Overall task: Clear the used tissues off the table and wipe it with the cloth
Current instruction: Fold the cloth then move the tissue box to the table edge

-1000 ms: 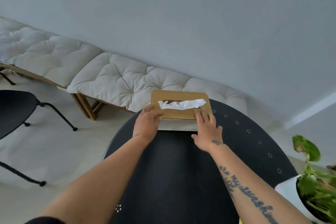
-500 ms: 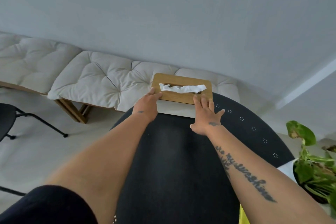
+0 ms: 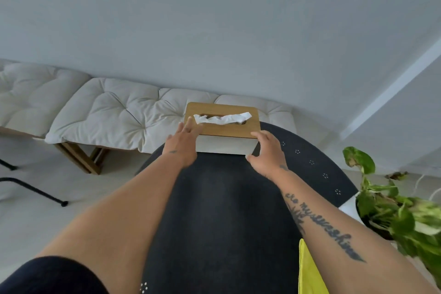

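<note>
A tissue box (image 3: 222, 130) with a wooden lid is flanked at the dark surface's (image 3: 222, 210) far edge by both grips. The left hand (image 3: 182, 144) is spread at its left corner, the right hand (image 3: 268, 151) opened around its right corner. A tissue (image 3: 223, 118) protrudes between them. A yellow cloth (image 3: 310, 272) near the right forearm is cut off.

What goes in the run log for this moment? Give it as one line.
left hand: open, at tissue box left end | right hand: open, at right corner | table: dark | yellow cloth: near edge, untouched
</note>
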